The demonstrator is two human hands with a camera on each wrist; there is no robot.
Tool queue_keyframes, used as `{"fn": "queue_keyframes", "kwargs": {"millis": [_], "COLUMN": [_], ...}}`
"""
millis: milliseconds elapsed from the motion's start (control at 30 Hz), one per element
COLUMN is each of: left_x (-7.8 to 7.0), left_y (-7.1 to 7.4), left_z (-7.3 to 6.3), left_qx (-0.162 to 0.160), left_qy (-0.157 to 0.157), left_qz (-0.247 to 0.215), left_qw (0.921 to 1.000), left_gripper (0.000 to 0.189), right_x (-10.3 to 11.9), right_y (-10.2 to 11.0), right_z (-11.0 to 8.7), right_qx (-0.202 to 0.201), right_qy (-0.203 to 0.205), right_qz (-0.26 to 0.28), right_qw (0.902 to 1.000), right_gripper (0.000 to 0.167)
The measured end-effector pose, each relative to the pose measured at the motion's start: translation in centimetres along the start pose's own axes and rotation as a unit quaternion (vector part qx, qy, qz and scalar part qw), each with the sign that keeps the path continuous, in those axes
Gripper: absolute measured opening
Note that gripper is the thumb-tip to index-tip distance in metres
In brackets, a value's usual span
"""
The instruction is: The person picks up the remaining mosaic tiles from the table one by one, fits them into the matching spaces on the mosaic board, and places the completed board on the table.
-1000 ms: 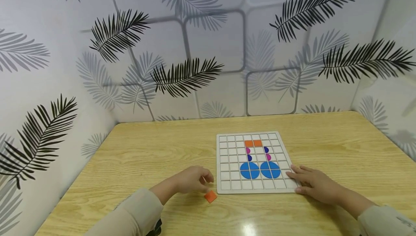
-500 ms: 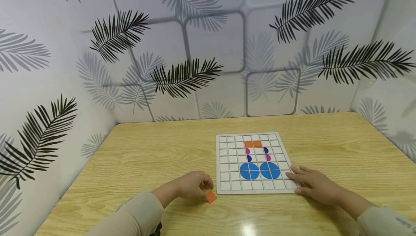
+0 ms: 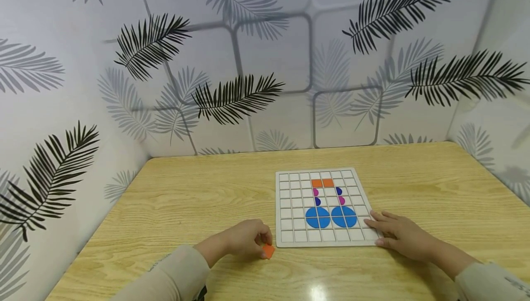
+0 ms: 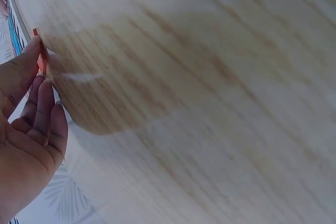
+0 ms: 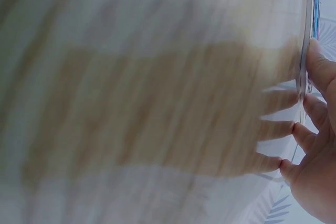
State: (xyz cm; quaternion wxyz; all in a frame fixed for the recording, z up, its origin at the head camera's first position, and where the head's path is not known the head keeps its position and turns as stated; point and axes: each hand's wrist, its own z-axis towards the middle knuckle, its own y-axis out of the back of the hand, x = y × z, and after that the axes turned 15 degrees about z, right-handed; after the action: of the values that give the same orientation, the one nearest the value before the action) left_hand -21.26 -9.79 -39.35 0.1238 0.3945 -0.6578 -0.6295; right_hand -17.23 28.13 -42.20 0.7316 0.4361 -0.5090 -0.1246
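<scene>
My left hand (image 3: 248, 238) pinches a small orange square tile (image 3: 269, 251) between thumb and fingers, by the front left corner of a white grid board (image 3: 278, 209). In the left wrist view the tile (image 4: 42, 60) stands nearly edge-on in the fingertips. My right hand (image 3: 403, 237) rests at the board's right edge, its fingers fairly straight and touching the rim. The board carries two orange squares (image 3: 322, 183), magenta half-circles (image 3: 342, 200), dark blue half-circles (image 3: 318, 201) and two large blue circles (image 3: 344, 217) made of quarter pieces.
The board lies flat on a wood-grain table (image 3: 198, 190), right of its middle. A pale wall (image 3: 281, 121) with leaf patterns stands along the table's back, and another wall (image 3: 83, 107) closes off the left side.
My left hand has come slightly nearer to me and taken hold of the orange square tile that lay on the table. The right hand and the board have kept still.
</scene>
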Motion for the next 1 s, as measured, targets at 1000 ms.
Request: {"fn": "queue_keyframes", "kwargs": {"millis": [1000], "left_x": [0.0], "left_y": [0.68], "left_z": [0.51], "left_qx": [-0.017], "left_qy": [0.007], "left_qz": [-0.105], "left_qw": [0.9943], "left_gripper": [0.009], "right_x": [-0.08], "right_y": [0.16], "right_z": [0.0], "right_qx": [0.002], "right_qy": [0.004], "right_qz": [-0.012], "right_qw": [0.9999], "right_gripper": [0.05]}}
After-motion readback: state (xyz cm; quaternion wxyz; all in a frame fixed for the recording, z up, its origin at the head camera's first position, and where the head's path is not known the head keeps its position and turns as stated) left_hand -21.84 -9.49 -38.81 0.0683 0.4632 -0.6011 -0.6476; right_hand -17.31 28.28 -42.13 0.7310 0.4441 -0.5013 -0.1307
